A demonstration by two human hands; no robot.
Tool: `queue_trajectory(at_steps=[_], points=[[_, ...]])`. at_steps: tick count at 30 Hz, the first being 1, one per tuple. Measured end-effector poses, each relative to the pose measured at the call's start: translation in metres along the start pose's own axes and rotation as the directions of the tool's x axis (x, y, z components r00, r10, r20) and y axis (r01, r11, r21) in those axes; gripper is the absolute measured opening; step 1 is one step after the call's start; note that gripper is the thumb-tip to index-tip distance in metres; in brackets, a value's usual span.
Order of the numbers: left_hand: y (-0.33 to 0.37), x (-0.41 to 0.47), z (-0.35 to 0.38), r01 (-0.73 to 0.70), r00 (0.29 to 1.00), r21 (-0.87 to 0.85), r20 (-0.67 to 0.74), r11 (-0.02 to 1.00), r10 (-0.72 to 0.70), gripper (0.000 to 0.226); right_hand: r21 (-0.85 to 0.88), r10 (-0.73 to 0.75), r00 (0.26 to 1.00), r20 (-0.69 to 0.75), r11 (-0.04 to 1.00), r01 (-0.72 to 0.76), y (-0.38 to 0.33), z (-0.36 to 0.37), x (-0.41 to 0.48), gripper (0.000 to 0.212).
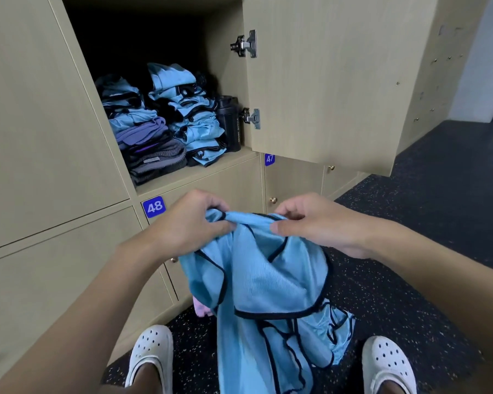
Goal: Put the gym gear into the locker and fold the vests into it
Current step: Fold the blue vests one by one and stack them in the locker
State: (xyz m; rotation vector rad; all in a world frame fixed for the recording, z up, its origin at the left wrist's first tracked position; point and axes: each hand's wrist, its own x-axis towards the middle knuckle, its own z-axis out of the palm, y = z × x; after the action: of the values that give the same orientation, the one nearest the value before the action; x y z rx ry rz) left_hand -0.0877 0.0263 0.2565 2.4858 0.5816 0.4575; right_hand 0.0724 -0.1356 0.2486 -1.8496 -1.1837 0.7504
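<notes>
Both hands hold one light blue vest (268, 280) with black edging, up in front of the open locker (199, 177) and below its shelf. The left hand (194, 226) grips the vest's top edge at the left, its fingers (211, 204) curled round a bunch of the cloth. The right hand (316, 223) pinches the same edge a little to the right, thumb pressed on the front of the cloth. The top edge runs between the two hands and the rest hangs down loose and creased between two white shoes (151, 354), towards the dark speckled floor (410, 223).

Inside the locker, a stack of folded blue vests (194, 118) stands in the middle. Left of it, more blue vests lie on purple and grey clothes (154, 155). A black bottle (228, 123) stands upright just beside the stack, against the right wall. The locker door (325, 81) is swung open to the right. A blue label reading 48 (153, 207) sits on the door under the shelf, near the left hand. A bit of pink cloth (201, 308) shows on the floor behind the vest
</notes>
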Motion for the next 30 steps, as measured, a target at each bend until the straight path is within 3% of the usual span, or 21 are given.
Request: queue_trajectory(at_steps=[1,5,7,11,13,17,19,21,24,30], points=[[0.002,-0.001,0.001,-0.016,0.999,-0.02,0.032,1.0,0.016,0.009,0.045,-0.014,0.999,-0.039,0.999,0.016,0.0,0.0,0.001,0.011],[0.02,-0.007,0.011,-0.102,0.979,-0.296,0.137,0.95,0.148,0.044,0.179,-0.06,0.984,-0.166,0.98,0.09,-0.004,0.004,0.004,0.008],[0.028,-0.007,0.02,-0.108,0.974,-0.378,0.145,0.919,0.174,0.047,0.212,-0.071,0.975,-0.211,0.97,0.117,-0.004,0.005,0.005,0.009],[0.033,-0.003,0.034,-0.012,0.996,-0.42,0.077,0.908,0.049,0.024,0.2,-0.061,0.955,-0.291,0.972,0.123,-0.005,0.005,0.008,0.015],[0.034,-0.002,0.033,0.01,0.999,-0.424,-0.026,0.906,-0.024,0.01,0.201,-0.028,0.961,-0.276,0.976,0.086,-0.004,0.003,0.006,0.022],[0.032,0.003,0.024,0.03,0.961,-0.544,-0.216,0.839,-0.174,0.013,0.173,0.037,0.997,-0.07,0.985,-0.024,0.001,0.0,0.001,0.032],[0.03,0.004,0.02,0.045,0.941,-0.6,-0.243,0.798,-0.236,0.011,0.163,0.041,0.992,-0.115,0.986,-0.022,0.002,0.0,0.002,0.023],[0.028,0.004,0.019,0.041,0.942,-0.589,-0.246,0.807,-0.228,0.007,0.246,0.04,0.98,-0.196,0.969,0.01,0.0,-0.001,0.003,0.016],[0.027,0.001,0.021,-0.024,0.959,-0.428,-0.265,0.903,-0.1,0.029,0.321,0.048,0.961,-0.272,0.946,0.043,-0.005,-0.003,0.004,0.021],[0.035,-0.009,0.026,0.014,0.999,-0.373,-0.027,0.928,-0.026,0.04,0.517,0.097,0.94,-0.327,0.851,0.092,-0.009,-0.004,0.004,0.025]])
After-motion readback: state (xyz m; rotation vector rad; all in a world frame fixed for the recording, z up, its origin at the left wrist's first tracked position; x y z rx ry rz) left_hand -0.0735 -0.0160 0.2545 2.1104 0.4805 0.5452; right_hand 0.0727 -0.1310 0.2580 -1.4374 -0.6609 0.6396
